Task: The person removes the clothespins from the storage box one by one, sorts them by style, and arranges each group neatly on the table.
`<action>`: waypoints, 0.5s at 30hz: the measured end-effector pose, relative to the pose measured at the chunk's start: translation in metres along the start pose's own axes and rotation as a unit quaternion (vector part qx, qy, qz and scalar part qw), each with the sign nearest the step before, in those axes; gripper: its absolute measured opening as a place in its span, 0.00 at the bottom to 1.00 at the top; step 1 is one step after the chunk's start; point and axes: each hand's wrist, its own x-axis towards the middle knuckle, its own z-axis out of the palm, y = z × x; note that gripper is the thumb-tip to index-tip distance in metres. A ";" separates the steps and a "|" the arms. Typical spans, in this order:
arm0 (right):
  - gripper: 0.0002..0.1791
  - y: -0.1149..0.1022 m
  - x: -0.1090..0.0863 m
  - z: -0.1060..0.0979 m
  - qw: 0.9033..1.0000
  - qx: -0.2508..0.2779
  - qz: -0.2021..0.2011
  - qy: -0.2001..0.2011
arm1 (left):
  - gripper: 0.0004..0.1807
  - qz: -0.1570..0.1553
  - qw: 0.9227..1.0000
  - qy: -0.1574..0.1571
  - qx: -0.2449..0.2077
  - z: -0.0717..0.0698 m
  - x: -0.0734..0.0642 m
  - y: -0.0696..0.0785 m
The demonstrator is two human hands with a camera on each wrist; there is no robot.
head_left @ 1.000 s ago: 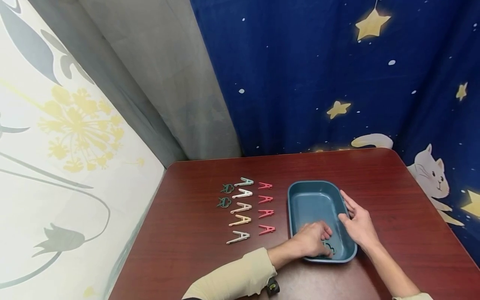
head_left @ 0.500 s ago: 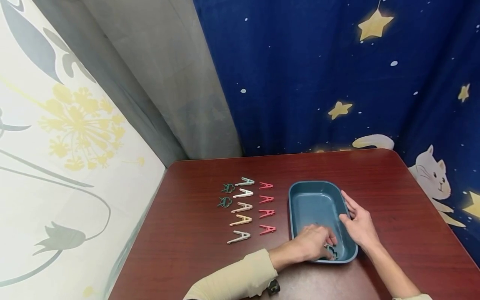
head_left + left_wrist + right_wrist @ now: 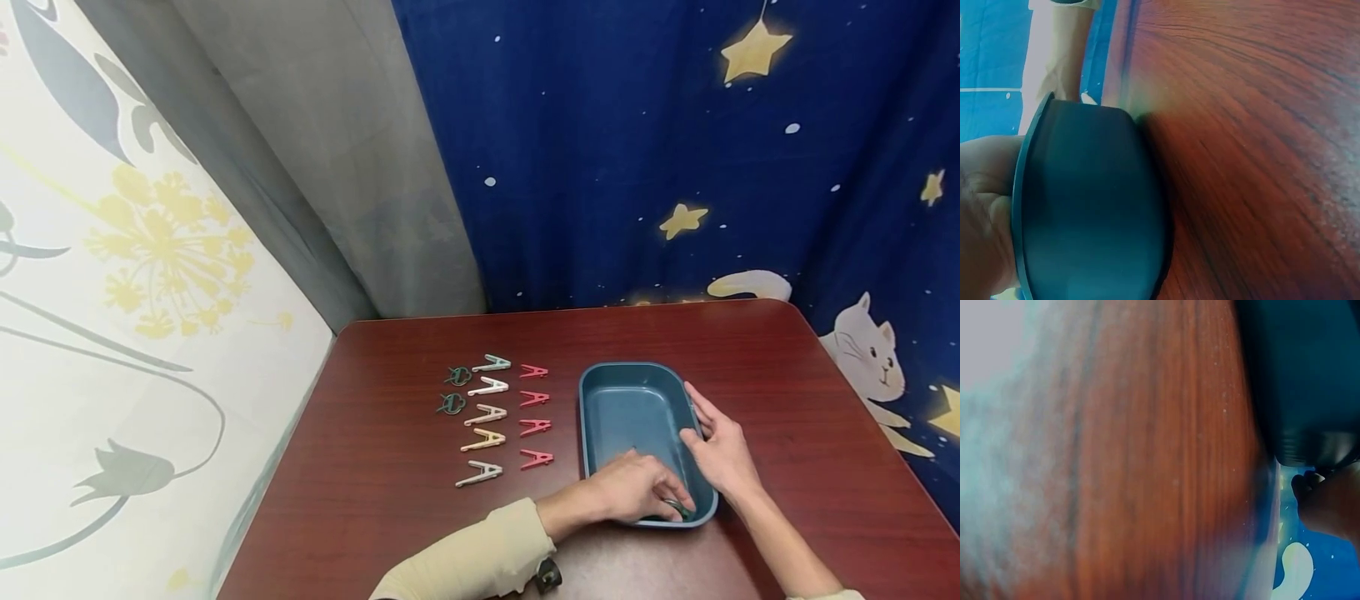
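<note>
A person's left hand [image 3: 633, 492] reaches into the near end of a blue tray [image 3: 592, 400], fingers curled down onto a dark green clip [image 3: 678, 507] that lies in the tray's near right corner, directly under the fingertips; whether the clip is actually pinched cannot be told from the head view. The right hand [image 3: 720, 450] rests relaxed against the tray's right rim, fingers laid along the edge, steadying it without gripping. The left hand is the one on the clip; the right lies just beside it, over the rim. The tray's long axis runs away from the person, on a dark red table [image 3: 390, 467].

To the left of the tray, well apart from both hands, clips lie in three columns: four red clips [image 3: 534, 398] nearest the tray, five pale clips [image 3: 486, 414] beyond them, and two more dark green round clips [image 3: 453, 390] farthest out. One green clip is visible in the tray.
</note>
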 end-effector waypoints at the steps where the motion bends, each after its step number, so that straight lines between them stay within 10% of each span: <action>1: 0.42 0.000 0.000 0.000 1.000 -0.003 0.001 -0.001 | 0.13 0.007 1.000 -0.007 -0.007 -0.001 0.000 -0.001; 9: 0.42 -0.001 0.000 0.000 1.000 -0.006 0.009 -0.007 | 0.21 0.062 0.989 -0.080 -0.111 -0.006 0.000 -0.007; 15: 0.42 -0.002 0.000 0.000 1.000 -0.006 0.002 -0.004 | 0.22 0.090 0.990 -0.086 -0.067 -0.013 -0.002 -0.006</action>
